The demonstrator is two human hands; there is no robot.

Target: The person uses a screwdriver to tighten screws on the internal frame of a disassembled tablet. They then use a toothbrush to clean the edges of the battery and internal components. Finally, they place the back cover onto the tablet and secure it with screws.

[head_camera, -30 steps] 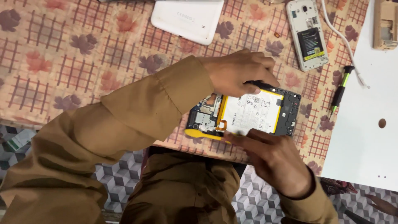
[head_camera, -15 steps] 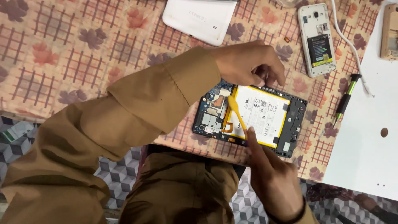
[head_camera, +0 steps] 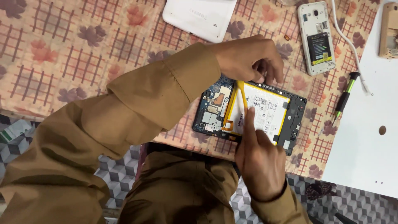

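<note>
An opened tablet (head_camera: 292, 120) lies near the table's front edge, its circuit board and a white battery (head_camera: 265, 114) exposed. My left hand (head_camera: 248, 58) reaches across from the left and pinches the top end of a thin yellow strip (head_camera: 242, 97) that runs over the battery's left side. From below, my right hand (head_camera: 259, 159) presses its index finger onto the battery beside that strip. Both arms wear brown sleeves.
A white back cover (head_camera: 199, 16) lies at the far edge. An open white phone (head_camera: 317, 37) and a white cable (head_camera: 352, 45) sit at the upper right. A green-handled screwdriver (head_camera: 344, 99) rests by a white board (head_camera: 369, 137).
The yellow strip was lifted off the tablet's left end and now stands across the battery. My left hand rose to the tablet's top edge; my right index finger moved onto the battery.
</note>
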